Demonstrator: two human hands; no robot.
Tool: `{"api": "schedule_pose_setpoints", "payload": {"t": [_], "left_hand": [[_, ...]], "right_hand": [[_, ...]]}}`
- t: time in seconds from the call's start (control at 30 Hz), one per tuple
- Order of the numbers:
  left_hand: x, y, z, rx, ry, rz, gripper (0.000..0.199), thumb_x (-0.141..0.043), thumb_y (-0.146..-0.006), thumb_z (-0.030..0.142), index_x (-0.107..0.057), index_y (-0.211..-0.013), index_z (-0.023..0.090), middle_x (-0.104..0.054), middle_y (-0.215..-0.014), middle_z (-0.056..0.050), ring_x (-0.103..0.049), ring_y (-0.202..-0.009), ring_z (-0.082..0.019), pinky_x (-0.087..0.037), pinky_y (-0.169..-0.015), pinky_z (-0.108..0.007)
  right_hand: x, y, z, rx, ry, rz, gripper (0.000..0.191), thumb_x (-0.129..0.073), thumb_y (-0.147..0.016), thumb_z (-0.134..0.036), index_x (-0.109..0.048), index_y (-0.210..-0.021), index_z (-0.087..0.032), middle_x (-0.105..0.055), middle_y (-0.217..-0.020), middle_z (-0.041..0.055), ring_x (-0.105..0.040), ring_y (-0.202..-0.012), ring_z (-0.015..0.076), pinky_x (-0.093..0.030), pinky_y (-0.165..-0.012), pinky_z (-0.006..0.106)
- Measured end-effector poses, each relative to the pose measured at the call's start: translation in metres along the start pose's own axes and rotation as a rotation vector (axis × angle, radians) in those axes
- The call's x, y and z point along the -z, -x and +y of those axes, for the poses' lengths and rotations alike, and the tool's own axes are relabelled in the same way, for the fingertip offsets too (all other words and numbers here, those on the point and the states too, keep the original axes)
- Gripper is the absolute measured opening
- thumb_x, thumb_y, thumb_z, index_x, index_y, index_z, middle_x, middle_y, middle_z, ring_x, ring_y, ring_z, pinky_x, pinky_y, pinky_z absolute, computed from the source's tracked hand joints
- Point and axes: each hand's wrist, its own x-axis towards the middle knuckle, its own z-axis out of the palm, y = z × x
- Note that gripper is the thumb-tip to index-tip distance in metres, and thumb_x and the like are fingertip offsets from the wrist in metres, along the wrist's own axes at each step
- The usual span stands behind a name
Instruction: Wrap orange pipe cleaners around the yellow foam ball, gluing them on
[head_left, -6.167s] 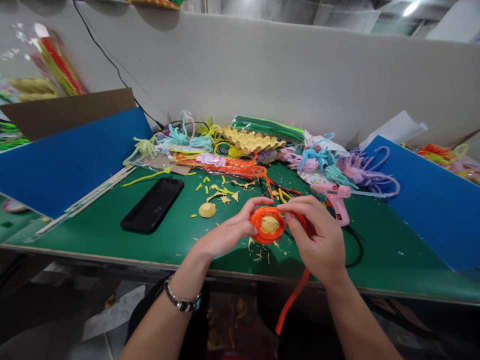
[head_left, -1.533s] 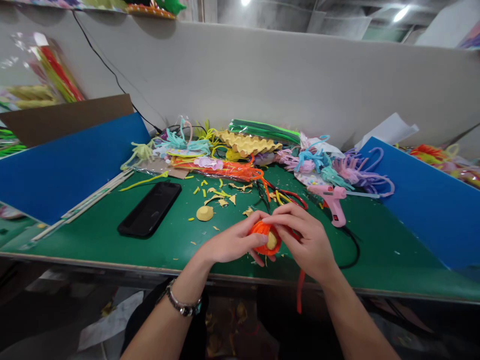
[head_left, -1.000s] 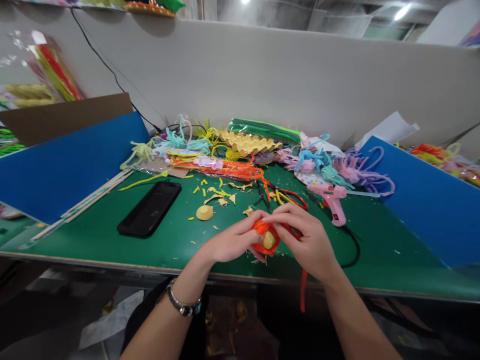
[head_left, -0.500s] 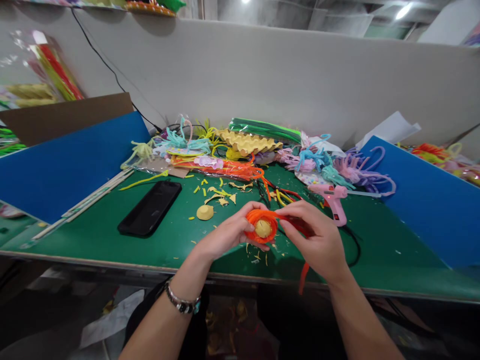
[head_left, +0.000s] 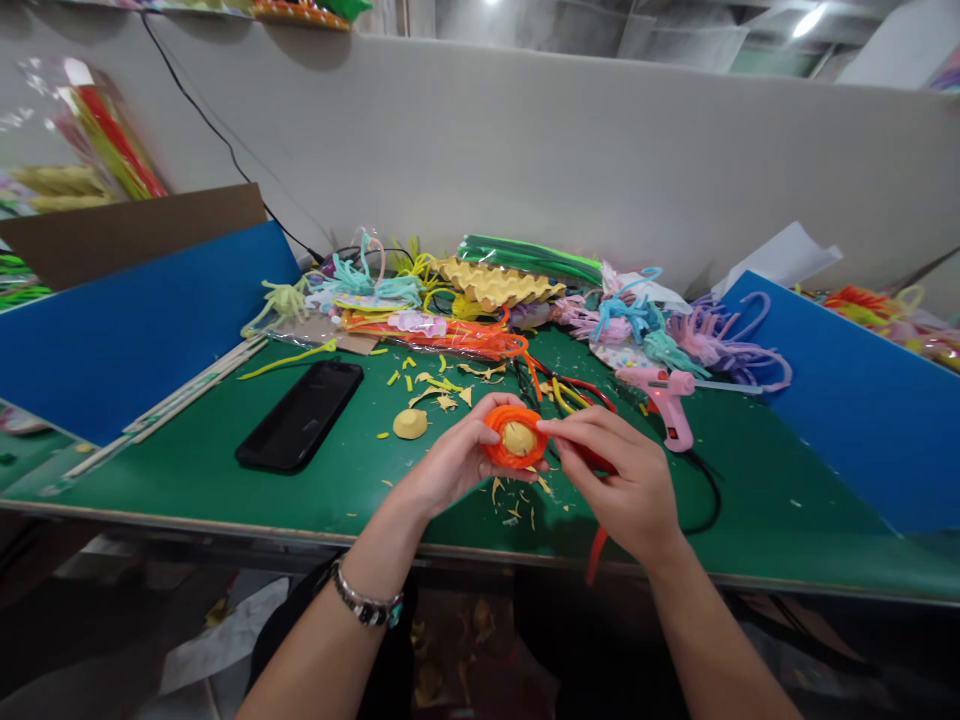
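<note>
Fingers (head_left: 484,432) of my left hand (head_left: 450,468) clasp the orange coil (head_left: 517,461) over the counter (head_left: 780,500), slightly farther left than before, while my right hand (head_left: 634,485), knuckles up, pinches its strand (head_left: 596,555).

A plain grey wall (head_left: 570,160) stands at 12 o'clock behind the green table (head_left: 750,500). A lit lamp (head_left: 810,20) is located at 1 o'clock, overhead.

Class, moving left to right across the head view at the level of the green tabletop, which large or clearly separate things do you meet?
Left blue panel → black phone → yellowish cup-shaped piece → orange coil in the left hand → pink glue gun → right blue panel.
</note>
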Motion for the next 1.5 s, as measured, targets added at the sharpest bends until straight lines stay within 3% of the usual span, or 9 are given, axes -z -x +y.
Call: {"api": "schedule_pose_setpoints", "payload": {"t": [0.23, 0.43, 0.57, 0.8, 1.07, 1.23, 1.33, 1.5], "left_hand": [[-0.0017, 0.0012, 0.0002, -0.018, -0.172, 0.068, 0.034, -0.045, -0.068, 0.022, -0.041, -0.101, 0.023, -0.059, -0.086, 0.001, -0.057, -0.051, -0.010, -0.039, -0.048, -0.022], [-0.0010, -0.0003, -0.0004, -0.024, -0.100, 0.003, 0.036, -0.051, -0.068, 0.028, -0.055, -0.103, 0.019, -0.058, -0.092, -0.003, -0.053, -0.074, -0.015, -0.042, -0.061, -0.026], [0.0015, -0.0008, -0.0025, 0.028, -0.072, -0.020, 0.037, -0.055, -0.067, 0.026, -0.055, -0.104, 0.019, -0.058, -0.097, -0.004, -0.055, -0.082, -0.017, -0.045, -0.068, -0.028], [0.0038, 0.0003, -0.0048, 0.078, -0.149, -0.047, 0.043, -0.052, -0.067, 0.023, -0.050, -0.110, 0.019, -0.055, -0.106, -0.006, -0.055, -0.085, -0.018, -0.048, -0.067, -0.029], [-0.0012, 0.0001, -0.0040, 0.045, 0.016, -0.009, 0.038, -0.051, -0.065, 0.016, -0.056, -0.102, 0.019, -0.056, -0.102, -0.004, -0.053, -0.090, -0.018, -0.048, -0.074, -0.032], [-0.0044, -0.0002, -0.0039, 0.002, 0.090, 0.015, 0.043, -0.050, -0.056, 0.008, -0.057, -0.098, 0.019, -0.058, -0.091, 0.000, -0.053, -0.081, -0.011, -0.044, -0.074, -0.022], [-0.0039, -0.0009, -0.0061, 0.028, 0.083, 0.007, 0.036, -0.054, -0.061, 0.014, -0.054, -0.096, 0.020, -0.056, -0.093, 0.001, -0.054, -0.080, -0.010, -0.042, -0.069, -0.019], [0.0002, -0.0012, -0.0088, 0.119, -0.173, -0.121, 0.034, -0.047, -0.078, 0.036, -0.044, -0.109, 0.022, -0.055, -0.087, 0.001, -0.057, -0.069, -0.013, -0.042, -0.067, -0.029]], "right_hand": [[-0.0042, -0.0003, -0.0006, -0.029, -0.021, 0.042, 0.023, -0.051, -0.080, -0.007, -0.067, -0.088, -0.021, -0.062, -0.073, 0.0004, -0.058, -0.064, 0.0103, -0.047, -0.055, 0.021], [-0.0046, -0.0006, 0.0018, -0.045, -0.068, 0.047, 0.024, -0.050, -0.080, -0.006, -0.067, -0.085, -0.022, -0.063, -0.076, 0.0004, -0.060, -0.071, 0.0111, -0.049, -0.062, 0.022], [-0.0041, 0.0002, 0.0029, -0.036, -0.070, 0.036, 0.023, -0.050, -0.080, -0.007, -0.066, -0.084, -0.022, -0.062, -0.075, 0.0005, -0.060, -0.070, 0.0114, -0.049, -0.062, 0.022], [-0.0033, 0.0011, 0.0039, -0.029, -0.081, 0.016, 0.021, -0.050, -0.080, -0.006, -0.065, -0.084, -0.020, -0.061, -0.076, 0.0006, -0.059, -0.071, 0.0101, -0.048, -0.062, 0.021], [-0.0042, 0.0007, 0.0035, -0.068, -0.104, 0.038, 0.018, -0.051, -0.080, -0.008, -0.061, -0.086, -0.021, -0.064, -0.079, 0.0001, -0.060, -0.075, 0.0114, -0.049, -0.066, 0.023], [-0.0042, 0.0012, 0.0039, -0.077, -0.105, 0.053, 0.015, -0.053, -0.079, -0.008, -0.060, -0.081, -0.021, -0.063, -0.077, -0.0001, -0.060, -0.074, 0.0123, -0.049, -0.066, 0.024], [-0.0036, 0.0012, 0.0045, -0.047, -0.097, 0.061, 0.016, -0.053, -0.079, -0.007, -0.061, -0.081, -0.021, -0.063, -0.077, -0.0001, -0.059, -0.073, 0.0117, -0.048, -0.066, 0.024], [-0.0016, 0.0002, 0.0052, -0.035, -0.081, 0.054, 0.019, -0.051, -0.079, -0.005, -0.060, -0.078, -0.021, -0.062, -0.075, 0.0000, -0.059, -0.072, 0.0113, -0.048, -0.064, 0.023]]}}
